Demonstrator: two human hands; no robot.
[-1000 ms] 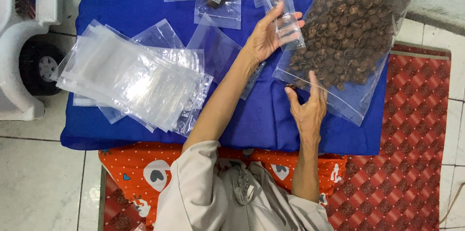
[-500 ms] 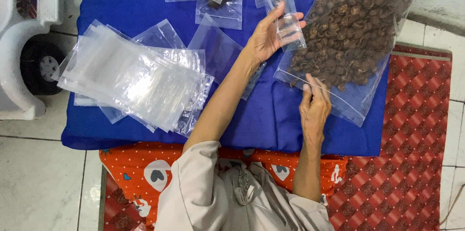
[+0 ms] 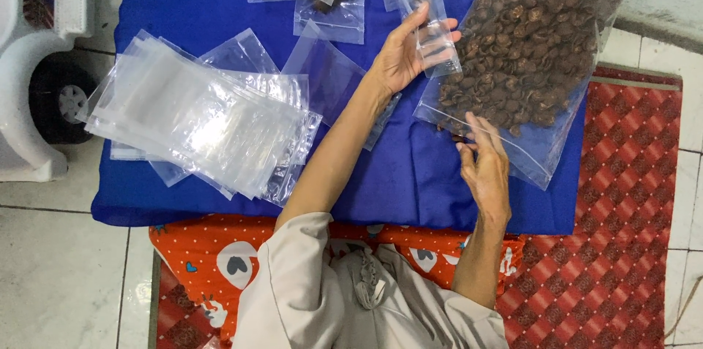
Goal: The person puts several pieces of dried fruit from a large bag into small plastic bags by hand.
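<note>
left hand [image 3: 401,56]: upper centre, fingers spread, holds small clear bag [image 3: 438,40] upright | right hand [image 3: 485,166]: lower right, half-curled, fingertips at mouth of big nut bag [image 3: 534,34], grip unclear | nut bag slants up-right from right hand, nearer it

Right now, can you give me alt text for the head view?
The left hand holds up a small clear bag while the right hand reaches into the mouth of a large clear bag of brown pieces. A stack of empty clear bags lies left on the blue cloth.
</note>
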